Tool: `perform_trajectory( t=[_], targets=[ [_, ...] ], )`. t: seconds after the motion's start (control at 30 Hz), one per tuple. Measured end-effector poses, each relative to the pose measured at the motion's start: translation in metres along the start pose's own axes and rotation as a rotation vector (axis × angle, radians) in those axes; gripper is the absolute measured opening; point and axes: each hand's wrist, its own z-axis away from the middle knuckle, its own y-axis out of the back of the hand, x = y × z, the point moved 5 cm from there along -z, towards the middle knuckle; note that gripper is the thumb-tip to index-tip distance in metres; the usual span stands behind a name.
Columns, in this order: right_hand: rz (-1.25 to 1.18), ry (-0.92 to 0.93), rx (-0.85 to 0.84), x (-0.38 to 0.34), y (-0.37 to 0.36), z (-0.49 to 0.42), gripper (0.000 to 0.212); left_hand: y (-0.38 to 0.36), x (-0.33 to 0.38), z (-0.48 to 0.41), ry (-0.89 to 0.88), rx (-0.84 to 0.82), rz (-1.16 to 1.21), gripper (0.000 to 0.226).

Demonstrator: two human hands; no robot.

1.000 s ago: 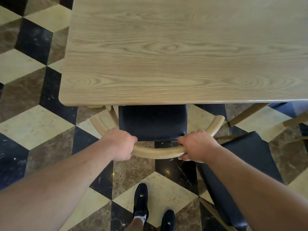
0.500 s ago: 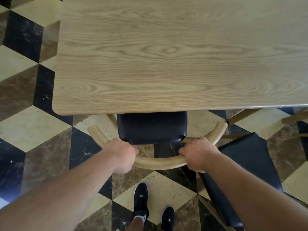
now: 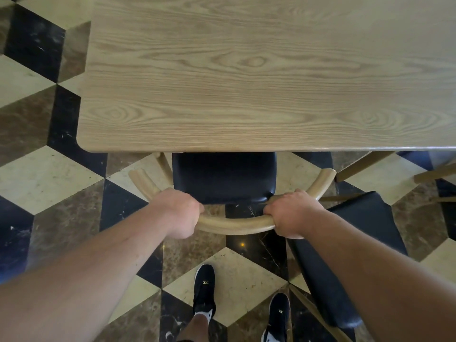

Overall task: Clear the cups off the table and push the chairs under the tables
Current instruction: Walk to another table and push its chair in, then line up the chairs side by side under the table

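Observation:
A light wooden table [image 3: 246,82] fills the upper part of the view, and I see no cups on the part that shows. Below its near edge stands a chair with a black seat [image 3: 223,177] and a curved wooden backrest [image 3: 234,224]. The seat's front is hidden under the tabletop. My left hand [image 3: 181,213] grips the backrest left of centre. My right hand [image 3: 290,213] grips it right of centre.
A second chair with a black seat [image 3: 355,243] stands close on the right, partly behind my right arm. More wooden chair legs [image 3: 365,165] show at the far right. The floor has cream, brown and black tiles. My two black shoes [image 3: 204,290] stand below the chair.
The chair has slid a little farther under the table, so less of the black seat shows. Both hands stayed on the backrest.

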Motion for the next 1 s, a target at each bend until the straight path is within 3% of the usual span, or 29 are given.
perform_trajectory(
  t=[0.07, 0.2, 0.27, 0.33, 0.43, 0.6, 0.8, 1.0],
  targets=[
    [-0.004, -0.020, 0.014, 0.000, -0.001, 0.002, 0.017, -0.001, 0.002, 0.002, 0.024, 0.036, 0.008, 0.032],
    [0.005, -0.108, 0.136, -0.006, 0.001, 0.013, 0.025, 0.004, 0.012, 0.013, 0.151, 0.158, -0.065, 0.018],
    [-0.033, -0.153, 0.264, -0.011, -0.003, 0.021, 0.043, 0.004, 0.018, 0.020, 0.274, 0.220, -0.026, 0.030],
    [-0.146, -0.141, 0.439, -0.015, -0.012, 0.046, 0.066, 0.006, 0.041, 0.030, 0.324, 0.264, 0.068, 0.057],
    [-0.260, -0.094, 0.607, -0.002, -0.040, 0.102, 0.075, 0.029, 0.113, 0.043, 0.139, 0.429, 0.226, 0.074],
    [-0.302, -0.256, 0.504, 0.089, -0.140, 0.218, 0.054, 0.084, 0.287, 0.038, -0.171, 0.627, 0.233, 0.052],
    [-0.277, -0.552, 0.388, 0.189, -0.271, 0.363, 0.041, 0.093, 0.478, 0.007, -0.393, 0.569, 0.274, 0.053],
    [-0.346, -0.659, 0.373, 0.217, -0.360, 0.458, 0.043, 0.064, 0.611, -0.014, -0.453, 0.422, 0.245, 0.056]
  ],
)
